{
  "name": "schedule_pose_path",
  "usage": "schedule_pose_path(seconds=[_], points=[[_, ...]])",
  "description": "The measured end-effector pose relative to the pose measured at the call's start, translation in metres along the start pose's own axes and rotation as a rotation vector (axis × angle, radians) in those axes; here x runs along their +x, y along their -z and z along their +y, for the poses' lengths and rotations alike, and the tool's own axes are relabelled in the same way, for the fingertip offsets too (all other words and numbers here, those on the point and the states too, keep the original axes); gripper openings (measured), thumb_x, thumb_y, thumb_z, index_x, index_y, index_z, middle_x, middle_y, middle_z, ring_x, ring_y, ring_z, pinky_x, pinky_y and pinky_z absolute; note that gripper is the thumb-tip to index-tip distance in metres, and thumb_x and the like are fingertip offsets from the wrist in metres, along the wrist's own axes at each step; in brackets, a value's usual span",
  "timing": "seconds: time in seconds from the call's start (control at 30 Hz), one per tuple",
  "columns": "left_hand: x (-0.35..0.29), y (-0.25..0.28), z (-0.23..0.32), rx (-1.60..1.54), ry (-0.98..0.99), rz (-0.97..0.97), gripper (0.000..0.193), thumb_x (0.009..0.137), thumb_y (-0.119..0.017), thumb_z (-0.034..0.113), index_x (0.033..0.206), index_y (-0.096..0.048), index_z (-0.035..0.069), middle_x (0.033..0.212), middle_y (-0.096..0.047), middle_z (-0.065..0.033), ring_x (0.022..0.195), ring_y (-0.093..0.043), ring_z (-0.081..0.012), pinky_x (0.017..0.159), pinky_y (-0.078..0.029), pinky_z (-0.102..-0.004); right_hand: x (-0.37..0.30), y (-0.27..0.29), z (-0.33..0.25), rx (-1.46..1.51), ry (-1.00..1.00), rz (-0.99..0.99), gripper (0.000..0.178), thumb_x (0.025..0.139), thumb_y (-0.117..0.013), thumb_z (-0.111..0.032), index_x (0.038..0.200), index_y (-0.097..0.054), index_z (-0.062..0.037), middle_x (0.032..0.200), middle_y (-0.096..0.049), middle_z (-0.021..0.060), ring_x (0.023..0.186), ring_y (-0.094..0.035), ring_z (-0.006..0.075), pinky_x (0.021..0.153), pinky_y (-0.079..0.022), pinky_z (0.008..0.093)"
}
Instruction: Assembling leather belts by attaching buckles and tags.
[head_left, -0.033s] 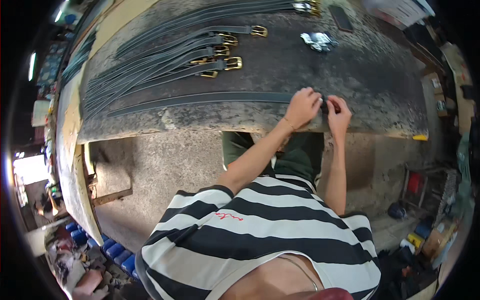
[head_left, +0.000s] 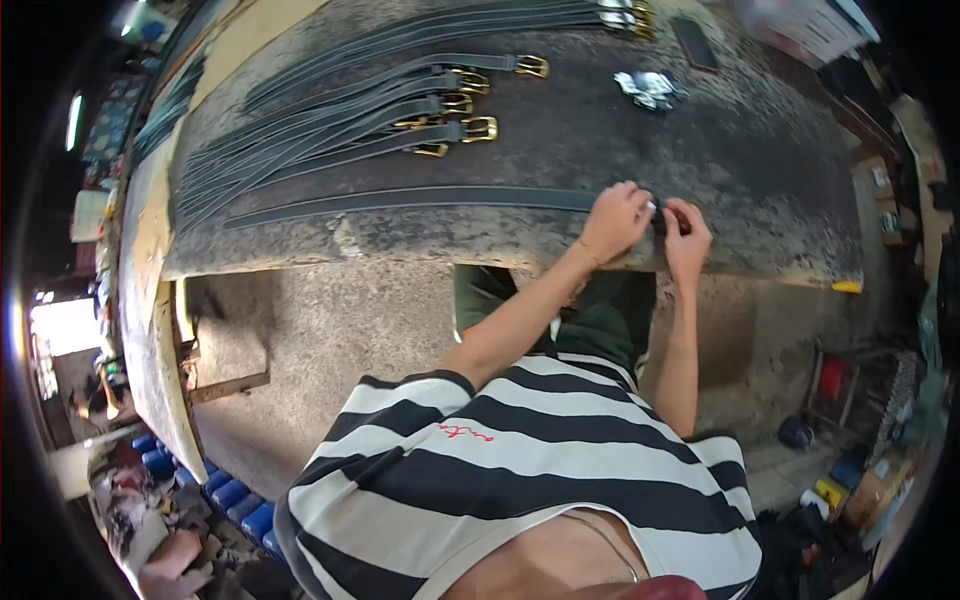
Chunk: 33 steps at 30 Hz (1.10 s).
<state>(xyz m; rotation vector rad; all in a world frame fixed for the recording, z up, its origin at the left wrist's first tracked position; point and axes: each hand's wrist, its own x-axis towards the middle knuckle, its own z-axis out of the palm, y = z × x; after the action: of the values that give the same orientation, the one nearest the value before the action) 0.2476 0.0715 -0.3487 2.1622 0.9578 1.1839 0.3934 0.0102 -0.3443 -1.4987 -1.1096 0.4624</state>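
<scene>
A long dark grey belt (head_left: 430,197) with pale edge lines lies along the near part of the worktable. Its right end runs under my left hand (head_left: 616,222), whose fingers are closed on it. Close beside, my right hand (head_left: 688,240) is closed in a pinch at the dark end piece of the same belt. A small whitish bit shows between the two hands; its kind is too small to tell. My fingers hide most of that belt end.
Several similar belts with gold buckles (head_left: 480,129) lie fanned at the left of the dark worktable (head_left: 560,150). More belts (head_left: 450,30) stretch along the back. Crumpled silvery wrapping (head_left: 652,90) and a dark phone (head_left: 695,45) lie back right. Blue rolls (head_left: 230,497) stand on the floor, lower left.
The whole view has shifted slightly, so the table and belts appear a little further right. Both hands stay at the belt's right end.
</scene>
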Motion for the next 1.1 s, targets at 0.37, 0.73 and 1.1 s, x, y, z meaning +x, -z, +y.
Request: schedule_pose_path(seconds=[0.37,0.73,1.1], points=[[-0.005,0.010,0.003,0.010,-0.090,-0.063,0.009,0.084,-0.068,0.008,0.090,-0.065,0.002,0.091,-0.061,-0.0125,0.090,-0.061,-0.0325,0.080,-0.048,-0.0428,0.000,0.000,-0.006,-0.132,0.056,-0.028,0.015,0.087,-0.070,0.003,0.102,-0.071,0.0012,0.092,-0.068,0.0076,0.076,-0.062,0.0134,0.070,-0.049,0.0270],[-0.005,0.008,-0.004,-0.007,-0.099,-0.077,0.009,0.089,-0.062,0.008,0.097,-0.062,0.003,0.105,-0.063,-0.0161,0.094,-0.061,-0.0369,0.081,-0.049,-0.0442,0.002,-0.001,-0.013,-0.179,0.080,-0.067,0.016,0.088,-0.067,0.001,0.103,-0.071,-0.0022,0.099,-0.069,0.0120,0.086,-0.066,0.0251,0.075,-0.052,0.0320],[-0.009,0.009,0.001,-0.107,-0.053,-0.063,0.016,0.087,-0.066,0.002,0.102,-0.062,0.004,0.094,-0.067,-0.0127,0.087,-0.064,-0.0341,0.076,-0.050,-0.0428,-0.003,-0.001,-0.019,-0.218,0.119,-0.091,0.012,0.090,-0.064,0.000,0.101,-0.067,-0.0015,0.093,-0.065,0.0111,0.083,-0.062,0.0263,0.073,-0.051,0.0338]])
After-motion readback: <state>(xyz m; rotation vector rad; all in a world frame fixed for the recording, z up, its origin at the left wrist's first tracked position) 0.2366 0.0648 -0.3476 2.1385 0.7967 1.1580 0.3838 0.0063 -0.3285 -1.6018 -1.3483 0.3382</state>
